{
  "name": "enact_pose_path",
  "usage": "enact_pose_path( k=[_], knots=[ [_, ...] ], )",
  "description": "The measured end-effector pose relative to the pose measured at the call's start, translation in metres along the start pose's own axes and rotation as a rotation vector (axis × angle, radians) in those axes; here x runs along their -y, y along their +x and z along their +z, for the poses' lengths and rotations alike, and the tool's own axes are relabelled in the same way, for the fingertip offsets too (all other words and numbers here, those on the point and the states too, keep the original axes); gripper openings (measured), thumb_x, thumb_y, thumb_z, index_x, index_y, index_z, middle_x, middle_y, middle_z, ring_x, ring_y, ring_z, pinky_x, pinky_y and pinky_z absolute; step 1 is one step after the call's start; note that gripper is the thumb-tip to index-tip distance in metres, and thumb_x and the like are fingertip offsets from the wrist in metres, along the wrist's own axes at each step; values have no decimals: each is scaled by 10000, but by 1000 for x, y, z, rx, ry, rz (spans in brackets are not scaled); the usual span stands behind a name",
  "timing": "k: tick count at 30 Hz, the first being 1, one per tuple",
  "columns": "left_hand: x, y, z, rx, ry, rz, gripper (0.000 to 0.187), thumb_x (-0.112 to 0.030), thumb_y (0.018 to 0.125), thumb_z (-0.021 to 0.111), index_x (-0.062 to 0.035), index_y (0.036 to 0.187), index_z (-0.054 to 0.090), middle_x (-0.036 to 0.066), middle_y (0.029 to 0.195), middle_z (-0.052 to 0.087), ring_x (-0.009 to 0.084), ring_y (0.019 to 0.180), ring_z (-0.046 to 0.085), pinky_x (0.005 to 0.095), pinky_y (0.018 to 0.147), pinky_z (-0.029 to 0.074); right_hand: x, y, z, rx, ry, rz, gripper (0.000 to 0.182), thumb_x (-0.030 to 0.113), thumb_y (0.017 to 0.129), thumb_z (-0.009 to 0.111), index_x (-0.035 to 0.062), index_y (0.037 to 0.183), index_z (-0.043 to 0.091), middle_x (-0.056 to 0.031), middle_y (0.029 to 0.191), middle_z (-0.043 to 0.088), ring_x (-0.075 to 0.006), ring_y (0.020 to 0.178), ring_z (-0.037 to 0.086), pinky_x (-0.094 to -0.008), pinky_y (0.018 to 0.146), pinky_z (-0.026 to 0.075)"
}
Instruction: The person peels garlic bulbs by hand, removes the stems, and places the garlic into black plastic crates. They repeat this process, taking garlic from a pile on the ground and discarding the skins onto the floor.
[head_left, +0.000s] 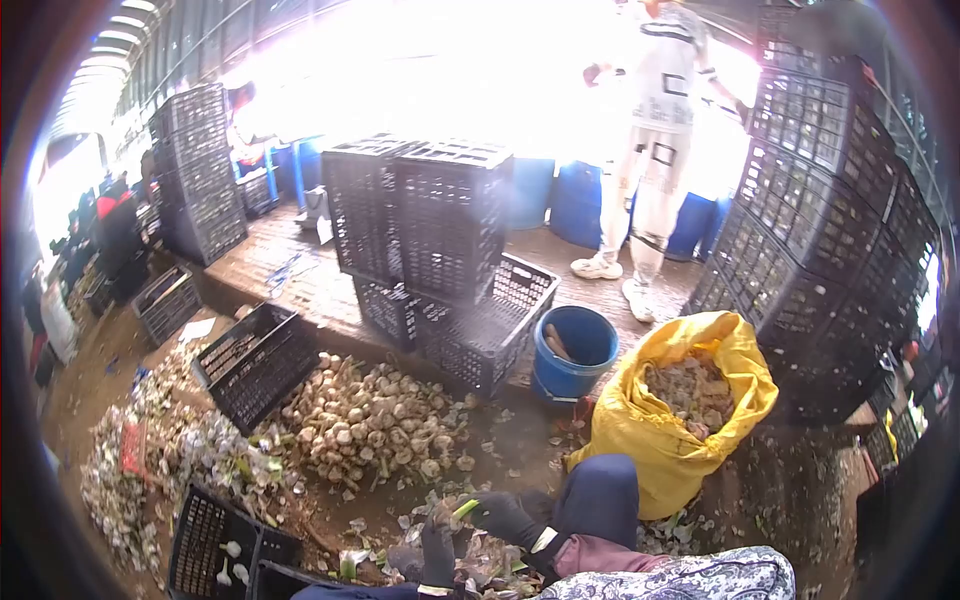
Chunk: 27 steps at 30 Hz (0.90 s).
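My left hand (437, 550), in a dark glove, is closed and raised in front of my lap; what its fingers hold is hidden. Close beside it, my right hand (508, 518), also gloved, has its fingers closed at a short green stalk (466, 509) that points toward the left hand. Whether a bulb hangs on the stalk I cannot see. Below both hands lie loose papery peelings (497, 555). At the lower left, a black crate (205, 525) holds a few pale garlic bulbs (231, 549). Beyond my hands spreads a large heap of garlic (370, 420).
A yellow sack (640, 430) of peelings stands by my knee, with a blue bucket (565, 375) behind it. Black crates (420, 220) are stacked ahead; a taller stack (820, 230) rises at right. A person (660, 130) stands at the back. Peelings (150, 490) cover the left floor.
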<state>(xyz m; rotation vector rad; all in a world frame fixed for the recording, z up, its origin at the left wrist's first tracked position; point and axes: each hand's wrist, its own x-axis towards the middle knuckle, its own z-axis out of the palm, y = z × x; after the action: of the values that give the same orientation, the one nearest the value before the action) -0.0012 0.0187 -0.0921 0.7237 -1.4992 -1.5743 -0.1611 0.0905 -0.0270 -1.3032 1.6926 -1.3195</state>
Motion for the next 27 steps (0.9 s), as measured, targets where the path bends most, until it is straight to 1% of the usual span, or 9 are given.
enact_pose_path(
  k=[5,10,13,14,17,18,21,24,27],
  knots=[
    [-6,3,3,-17,23,-72,323,-210,1026,534,10,1252,603,106,1105,681,193,973,615,333,867,499,-30,2,14,-27,-137,0,263,83,845,733,73,1107,718,-81,925,724,-125,795,640,-307,723,526],
    [-6,9,9,-7,42,-88,316,-197,1026,531,8,1255,606,108,1121,678,194,991,614,333,883,494,-39,7,15,-177,288,314,217,166,916,694,27,1081,715,-44,880,715,-107,821,613,-303,775,506],
    [-9,15,20,30,49,-99,312,-188,1026,529,7,1258,607,108,1131,675,195,1002,613,332,892,491,-69,8,19,-142,127,157,263,189,908,690,18,1107,712,-63,915,729,-140,857,640,-321,808,509],
    [-11,18,25,44,48,-99,311,-186,1026,528,7,1258,607,109,1134,675,195,1005,613,332,896,490,-71,2,12,4,111,111,388,225,903,691,42,1244,665,-62,1101,728,-167,959,649,-338,827,511],
    [-21,24,37,72,54,-116,308,-177,1026,526,5,1260,609,110,1144,672,196,1016,612,332,905,488,-30,0,2,253,390,36,524,271,920,696,59,1382,571,-42,1273,669,-152,1047,619,-324,865,498],
    [-24,26,39,76,58,-120,307,-175,1027,526,5,1261,609,110,1147,672,196,1020,612,332,908,487,-31,-1,0,307,123,230,461,201,952,652,25,1367,557,-65,1229,661,-115,1115,544,-317,1001,443],
    [-29,30,39,60,77,-132,304,-166,1027,524,4,1263,611,111,1157,669,197,1030,611,331,918,484,-14,1,12,338,504,304,610,283,923,735,42,1434,505,-1,1293,617,-97,1050,556,-264,899,460],
    [-27,28,30,30,97,-116,301,-158,1027,522,3,1265,612,112,1167,667,197,1041,610,331,927,481,14,-7,-11,252,484,290,493,204,981,650,56,1431,514,-53,1218,652,-148,1006,593,-329,913,493],
    [-13,9,3,-42,195,-62,299,-150,1027,520,1,1267,613,112,1177,665,198,1051,610,331,936,478,-54,-12,-8,170,719,237,526,210,936,657,48,1419,527,-73,1180,657,-172,960,625,-340,825,527]
  ],
)
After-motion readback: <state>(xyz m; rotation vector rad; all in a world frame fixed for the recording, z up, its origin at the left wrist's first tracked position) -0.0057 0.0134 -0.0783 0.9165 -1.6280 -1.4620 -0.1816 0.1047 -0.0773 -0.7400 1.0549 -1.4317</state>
